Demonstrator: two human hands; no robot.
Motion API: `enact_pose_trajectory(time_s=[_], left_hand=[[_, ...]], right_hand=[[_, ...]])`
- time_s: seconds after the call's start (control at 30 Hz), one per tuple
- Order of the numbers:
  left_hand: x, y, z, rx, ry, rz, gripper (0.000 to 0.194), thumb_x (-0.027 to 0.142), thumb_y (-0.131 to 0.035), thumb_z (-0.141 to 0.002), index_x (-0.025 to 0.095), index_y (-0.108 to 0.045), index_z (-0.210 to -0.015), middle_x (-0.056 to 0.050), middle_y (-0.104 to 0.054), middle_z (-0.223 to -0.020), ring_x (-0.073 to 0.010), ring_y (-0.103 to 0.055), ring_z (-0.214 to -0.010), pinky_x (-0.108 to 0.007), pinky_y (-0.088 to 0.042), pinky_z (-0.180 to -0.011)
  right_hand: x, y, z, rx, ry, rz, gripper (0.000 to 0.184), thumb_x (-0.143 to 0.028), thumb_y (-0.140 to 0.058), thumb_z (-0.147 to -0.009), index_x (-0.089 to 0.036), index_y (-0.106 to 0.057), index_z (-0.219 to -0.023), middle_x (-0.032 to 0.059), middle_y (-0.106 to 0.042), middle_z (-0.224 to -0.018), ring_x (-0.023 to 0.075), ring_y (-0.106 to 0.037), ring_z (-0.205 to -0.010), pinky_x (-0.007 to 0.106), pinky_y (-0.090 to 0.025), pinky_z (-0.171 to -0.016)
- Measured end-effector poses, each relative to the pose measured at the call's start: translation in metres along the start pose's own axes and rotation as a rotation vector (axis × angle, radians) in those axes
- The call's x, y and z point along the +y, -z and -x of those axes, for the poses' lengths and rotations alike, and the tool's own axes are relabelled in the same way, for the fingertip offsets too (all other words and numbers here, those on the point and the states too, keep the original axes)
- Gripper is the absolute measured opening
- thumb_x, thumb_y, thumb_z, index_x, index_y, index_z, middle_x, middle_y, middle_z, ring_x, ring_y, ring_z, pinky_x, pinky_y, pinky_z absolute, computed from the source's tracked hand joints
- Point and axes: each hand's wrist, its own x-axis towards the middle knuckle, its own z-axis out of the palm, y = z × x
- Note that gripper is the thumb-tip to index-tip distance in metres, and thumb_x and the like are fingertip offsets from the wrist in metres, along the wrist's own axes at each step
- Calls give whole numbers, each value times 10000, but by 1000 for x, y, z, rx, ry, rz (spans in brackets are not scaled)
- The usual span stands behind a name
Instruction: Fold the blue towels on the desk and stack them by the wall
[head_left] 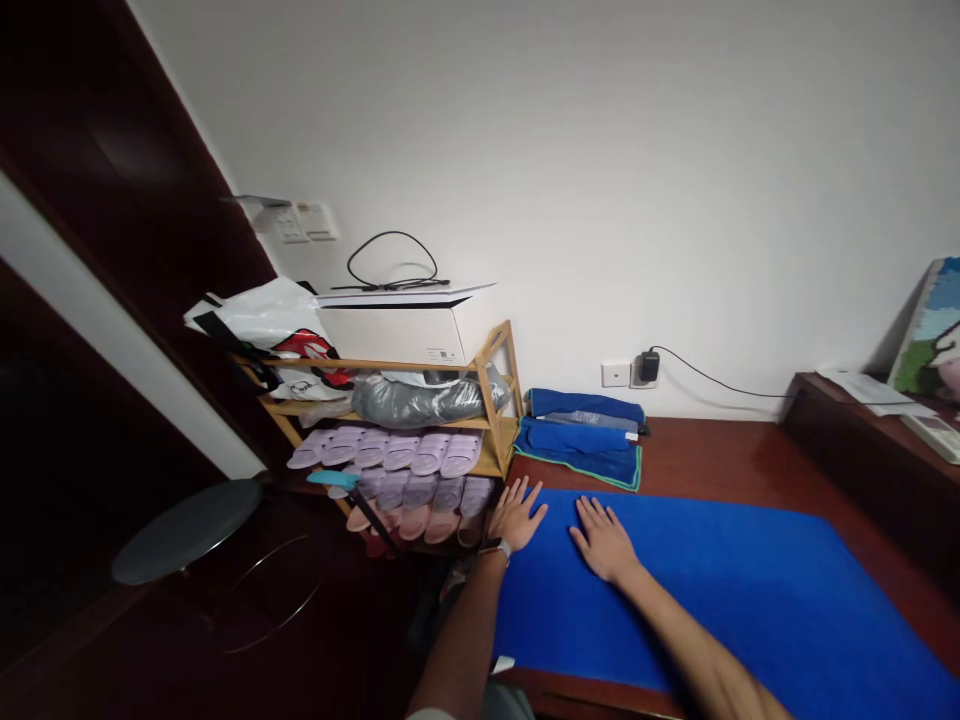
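A blue cloth (720, 580) lies spread flat over the reddish-brown desk (712, 450), with a small white tag at its near left corner. My left hand (516, 518), wearing a watch on the wrist, rests open at the cloth's far left corner, fingers stretched out. Farther right, my right hand (604, 540) lies open and palm down on the cloth near its far edge. Beyond both hands, a pile of folded blue cloths (577, 440), one with green edging, sits on the desk against the wall.
Left of the desk stands a wooden rack (491, 420) with several slippers (405, 450), a white box (397, 335) and a bag (277, 315). A round stool (191, 530) is farther left. A plugged-in adapter (649, 366) trails a cable toward the raised shelf (847, 410) on the right.
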Motion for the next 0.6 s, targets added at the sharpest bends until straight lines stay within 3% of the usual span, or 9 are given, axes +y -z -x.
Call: enact_pose_trajectory(time_s=[0.07, 0.17, 0.23, 0.4, 0.47, 0.53, 0.6], left_hand=[[0, 0, 0, 2, -5, -5, 621, 595, -354, -1044, 334, -357, -1607, -46, -294, -1703, -259, -235, -1575, -473, -189, -1281], [-1, -1, 0, 3, -6, -2, 621, 602, -346, -1043, 349, -345, -1610, -26, -293, -1704, -258, -231, -1576, -477, -188, -1281], [-1, -2, 0, -1, -3, 0, 617, 599, -349, -1043, 355, -343, -1610, -21, -292, -1705, -256, -230, -1576, -471, -190, -1280], [-1, -3, 0, 12, -14, 7, 611, 595, -353, -1045, 354, -351, -1606, -23, -292, -1706, -253, -243, -1572, -461, -191, -1279], [-2, -3, -1, 9, -12, 10, 615, 603, -353, -1043, 354, -352, -1606, -25, -300, -1704, -258, -244, -1572, -472, -194, -1277], [-2, -3, -1, -1, -7, 10, 620, 609, -352, -1042, 353, -350, -1606, -27, -307, -1701, -261, -241, -1572, -480, -195, -1276], [-2, -3, -2, -8, -4, 6, 622, 615, -346, -1042, 351, -353, -1605, -30, -307, -1701, -257, -235, -1575, -476, -193, -1277]], right_hand=[[-5, -7, 0, -19, -14, -12, 743, -591, -193, -1027, -179, -289, -1638, 75, -258, -1695, 263, -175, -1586, 488, -108, -1286], [35, 1, 13, 2, -108, 41, 745, -595, -186, -1020, -197, -264, -1645, 48, -247, -1699, 244, -151, -1592, 483, -74, -1291], [88, 13, 30, 11, -224, 97, 763, -601, -175, -1010, -191, -243, -1649, 44, -244, -1701, 242, -146, -1592, 483, -69, -1292], [255, 46, 97, 74, -591, 169, 829, -602, -161, -960, -163, -163, -1664, 55, -199, -1723, 261, -111, -1597, 499, -109, -1288], [310, 54, 124, 129, -698, 167, 852, -609, -150, -938, -159, -182, -1661, 58, -198, -1726, 263, -113, -1597, 507, -105, -1287], [347, 58, 144, 172, -761, 151, 879, -631, -136, -914, -168, -216, -1657, 58, -186, -1731, 264, -116, -1598, 515, -112, -1285], [365, 58, 156, 209, -798, 138, 903, -655, -125, -890, -186, -242, -1652, 52, -175, -1734, 270, -119, -1598, 517, -127, -1282]])
